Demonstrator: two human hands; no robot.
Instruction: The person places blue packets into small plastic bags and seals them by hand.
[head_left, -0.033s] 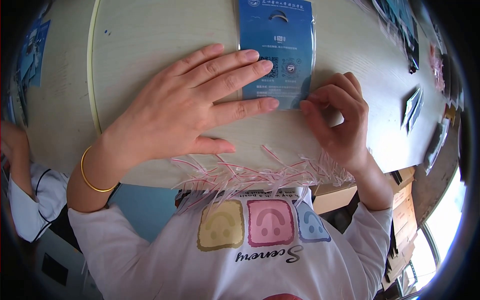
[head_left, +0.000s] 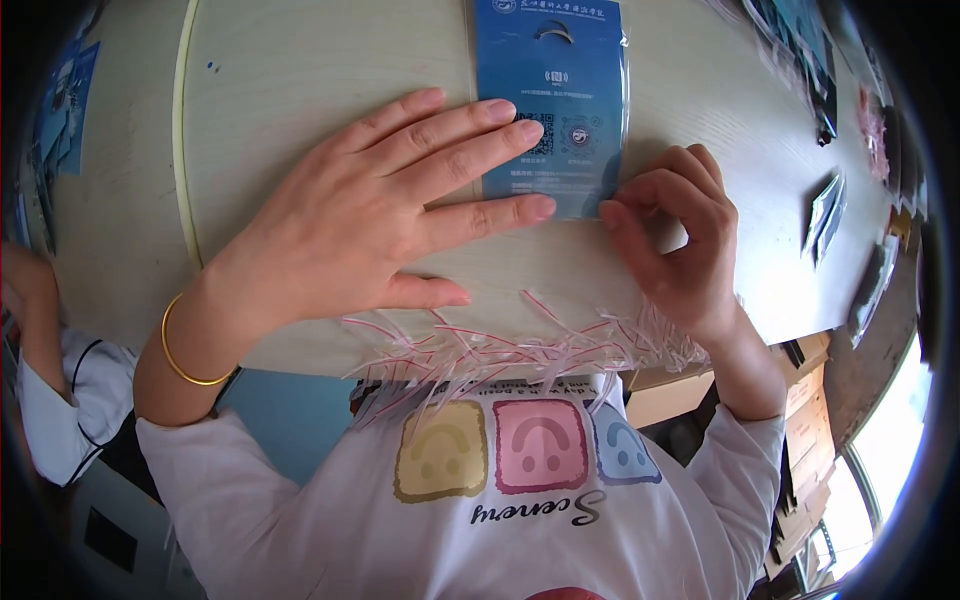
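Strips of clear plastic with red lines lie heaped along the table's near edge, below the centre of the frame, some hanging over onto the white printed T-shirt; the heap's right end reaches the person's right wrist. Above it, at upper centre, a blue printed card in a clear sleeve lies flat on the pale wood-grain table, its top cut off by the frame. The left hand rests palm down with fingers spread, their tips over the card's lower left part, hiding some of a printed square code. The right hand is curled, thumb and forefinger brought together at the sleeve's lower right corner; whether they pinch it cannot be told.

A gold bangle circles the left wrist. Blue cards lie at upper left, beyond the pale yellow edging strip, with a co-worker's arm below them. Small flat packets lie at right, a pinkish bundle above them, and cardboard boxes stand at lower right.
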